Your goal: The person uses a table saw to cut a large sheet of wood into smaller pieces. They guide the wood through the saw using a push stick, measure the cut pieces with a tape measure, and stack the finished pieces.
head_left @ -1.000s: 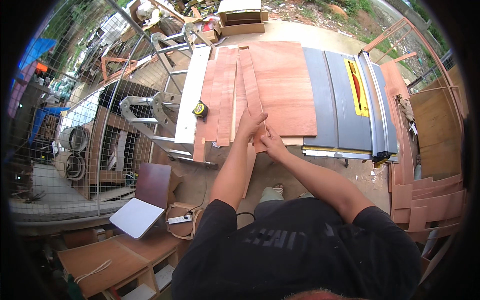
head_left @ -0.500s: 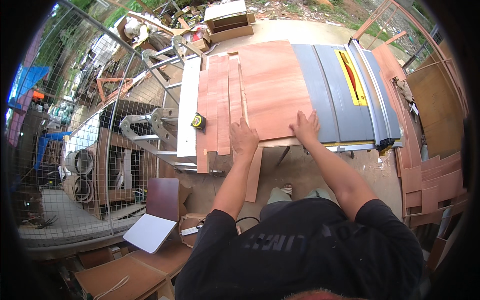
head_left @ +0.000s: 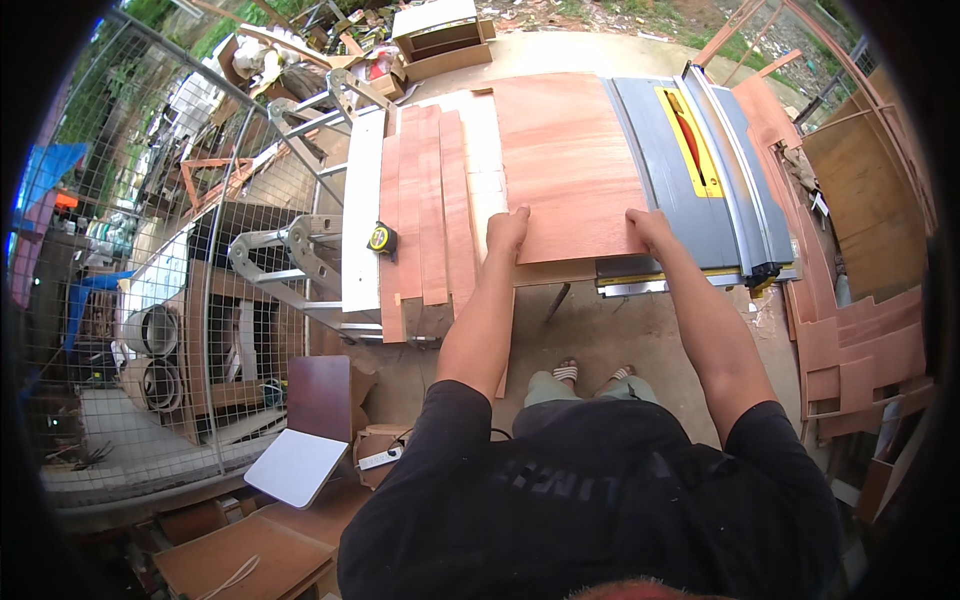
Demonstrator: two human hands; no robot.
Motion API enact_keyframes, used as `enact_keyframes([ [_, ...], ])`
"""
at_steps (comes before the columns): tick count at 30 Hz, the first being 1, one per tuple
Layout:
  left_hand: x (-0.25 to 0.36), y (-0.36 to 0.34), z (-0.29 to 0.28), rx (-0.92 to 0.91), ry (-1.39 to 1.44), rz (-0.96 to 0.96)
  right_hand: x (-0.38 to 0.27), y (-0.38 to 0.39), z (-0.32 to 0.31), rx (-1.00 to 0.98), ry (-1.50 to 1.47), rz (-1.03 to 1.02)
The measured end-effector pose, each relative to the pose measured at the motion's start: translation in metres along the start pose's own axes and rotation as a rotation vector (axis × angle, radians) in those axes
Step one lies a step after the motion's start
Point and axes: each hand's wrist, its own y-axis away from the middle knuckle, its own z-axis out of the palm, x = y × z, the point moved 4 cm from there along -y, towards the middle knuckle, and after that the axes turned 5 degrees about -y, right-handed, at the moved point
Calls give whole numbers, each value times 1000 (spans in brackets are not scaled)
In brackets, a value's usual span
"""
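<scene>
A square sheet of reddish plywood (head_left: 568, 150) lies on the worktop, reaching the grey table saw (head_left: 723, 230). My left hand (head_left: 507, 228) is closed on its left edge near the front corner, and my right hand (head_left: 648, 228) grips its right edge near the other front corner. Left of the sheet, a pale board (head_left: 482, 165) shows beneath it, beside several narrow plywood strips (head_left: 430, 200). A black and yellow tape measure (head_left: 382, 238) rests on those strips, next to a white board (head_left: 362, 200).
An aluminium folding ladder (head_left: 300, 262) and wire mesh fence (head_left: 130, 150) stand left. Plywood offcuts (head_left: 850, 350) lean right. A power strip (head_left: 381, 457) and small board (head_left: 286, 468) sit low at left. A cardboard box (head_left: 435, 55) is behind the worktop.
The narrow strip held earlier was let go. Both hands moved to the large sheet, which has shifted right toward the saw, uncovering more pale board at its left.
</scene>
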Motion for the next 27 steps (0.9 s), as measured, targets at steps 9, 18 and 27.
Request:
enact_keyframes([
  [9,-10,119,55,-80,44,19,27,109,-105,248,195,-166],
  [18,-132,195,141,-163,347,393,192,240,-163,-229,-1377,37],
  [27,-198,274,213,-153,191,360,287,284,-187,-222,-1838,179],
])
